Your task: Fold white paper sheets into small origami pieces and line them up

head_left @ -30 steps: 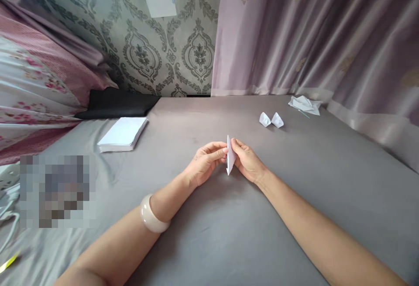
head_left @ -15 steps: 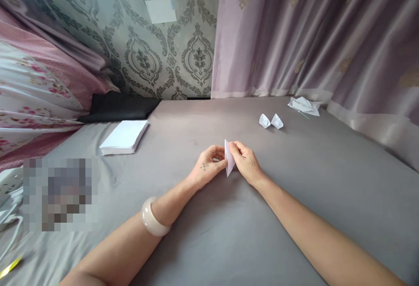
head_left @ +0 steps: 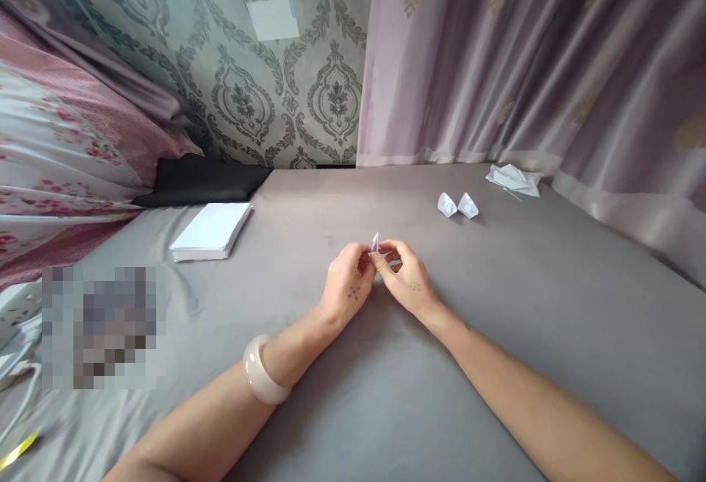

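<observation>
A small folded white paper (head_left: 376, 242) is pinched between both hands above the grey sheet, its pointed tip showing at the top. My left hand (head_left: 347, 283) closes on it from the left, with a pale bangle on that wrist. From the right, my right hand (head_left: 407, 276) grips it, thumb and fingers meeting at the near edge. Fingers cover most of the paper's lower part. Beyond the hands to the right, two folded white paper pieces (head_left: 457, 206) stand side by side.
A stack of white paper (head_left: 212, 230) lies at the left, before a black folded cloth (head_left: 204, 180). Loose white papers (head_left: 514, 179) lie at the back right by the curtain (head_left: 468, 62). A yellow strip (head_left: 19, 450) and white cables (head_left: 25, 386) are at the left edge.
The paper has turned and sunk lower between the fingers, so less of it shows. Both hands have come closer together, and the left one has rolled over with its back up.
</observation>
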A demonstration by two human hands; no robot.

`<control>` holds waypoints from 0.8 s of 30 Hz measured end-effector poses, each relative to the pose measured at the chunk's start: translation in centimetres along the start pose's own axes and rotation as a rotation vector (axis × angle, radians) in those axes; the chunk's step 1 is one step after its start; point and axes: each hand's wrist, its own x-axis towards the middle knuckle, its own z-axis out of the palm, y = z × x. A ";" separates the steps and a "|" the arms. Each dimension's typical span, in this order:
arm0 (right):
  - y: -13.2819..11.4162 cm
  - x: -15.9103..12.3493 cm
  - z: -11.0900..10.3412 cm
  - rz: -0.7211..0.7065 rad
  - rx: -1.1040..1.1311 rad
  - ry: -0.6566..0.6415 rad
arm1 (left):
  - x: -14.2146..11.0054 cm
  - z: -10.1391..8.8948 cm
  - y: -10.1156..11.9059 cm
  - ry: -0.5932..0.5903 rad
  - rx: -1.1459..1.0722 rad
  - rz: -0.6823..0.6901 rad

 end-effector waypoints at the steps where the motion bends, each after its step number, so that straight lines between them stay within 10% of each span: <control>1: -0.1 0.0 0.0 -0.004 -0.016 0.011 | -0.1 0.1 0.0 0.003 0.019 0.015; 10: -0.2 0.5 0.1 0.205 -0.059 -0.002 | -0.6 0.4 0.1 -0.011 0.132 0.181; 24: -0.7 0.0 0.0 -0.158 -0.200 0.125 | -0.4 0.4 0.1 0.084 0.129 0.216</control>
